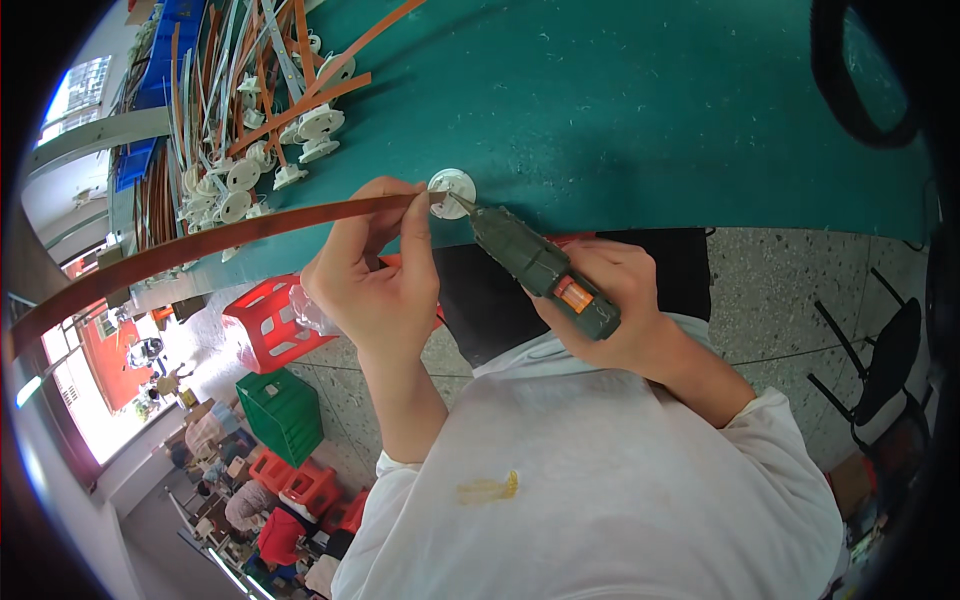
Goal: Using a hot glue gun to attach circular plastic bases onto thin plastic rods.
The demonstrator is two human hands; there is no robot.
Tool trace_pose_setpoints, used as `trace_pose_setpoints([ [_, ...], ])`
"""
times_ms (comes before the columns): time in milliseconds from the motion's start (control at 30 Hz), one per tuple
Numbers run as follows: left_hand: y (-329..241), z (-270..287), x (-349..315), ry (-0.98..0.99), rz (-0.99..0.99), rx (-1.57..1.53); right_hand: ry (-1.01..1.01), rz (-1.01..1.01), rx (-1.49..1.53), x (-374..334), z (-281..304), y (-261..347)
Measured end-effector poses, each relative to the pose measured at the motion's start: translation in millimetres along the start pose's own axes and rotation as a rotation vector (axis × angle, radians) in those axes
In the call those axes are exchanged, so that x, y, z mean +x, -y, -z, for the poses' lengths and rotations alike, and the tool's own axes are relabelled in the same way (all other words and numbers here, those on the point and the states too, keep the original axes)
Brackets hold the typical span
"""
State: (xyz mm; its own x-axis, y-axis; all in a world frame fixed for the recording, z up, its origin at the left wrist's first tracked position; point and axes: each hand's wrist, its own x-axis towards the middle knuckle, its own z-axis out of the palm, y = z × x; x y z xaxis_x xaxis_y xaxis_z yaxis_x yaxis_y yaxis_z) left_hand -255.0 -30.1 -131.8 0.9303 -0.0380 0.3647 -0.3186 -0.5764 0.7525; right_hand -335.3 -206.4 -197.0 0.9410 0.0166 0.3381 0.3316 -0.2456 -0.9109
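Between the thumb and fingers of my left hand (pixel 375 270) is a long brown flat strip (pixel 240 232), which runs off to the left edge of the view. Its near end lies over a small white round plastic piece (pixel 453 184) at the table's front edge, and my fingertips are beside that piece. My right hand (pixel 615 290) is wrapped round a dark green hand-held power tool (pixel 530 255) with an orange label. The tool's thin pointed tip reaches the white piece, close to the strip's end. Whether tip and strip touch, I cannot tell.
A pile of brown and pale strips with white round plastic parts (pixel 240 177) covers the table's left. A black loop (pixel 860 100) hangs at the far right. Below the green table (pixel 640 120) stand a red basket (pixel 275 325), a green crate (pixel 280 415) and a black chair (pixel 885 360). People sit farther back.
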Motion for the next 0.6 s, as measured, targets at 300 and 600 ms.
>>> trace_pose_setpoints([
  [300, -2.4, -0.9, 0.6, 0.004, 0.03, 0.007, -0.052, -0.01, 0.026, -1.3, -6.7, 0.8],
  [600, -2.7, -0.6, 0.3, 0.003, 0.01, 0.0, -0.045, -0.018, 0.014, -2.5, -5.7, 3.2],
])
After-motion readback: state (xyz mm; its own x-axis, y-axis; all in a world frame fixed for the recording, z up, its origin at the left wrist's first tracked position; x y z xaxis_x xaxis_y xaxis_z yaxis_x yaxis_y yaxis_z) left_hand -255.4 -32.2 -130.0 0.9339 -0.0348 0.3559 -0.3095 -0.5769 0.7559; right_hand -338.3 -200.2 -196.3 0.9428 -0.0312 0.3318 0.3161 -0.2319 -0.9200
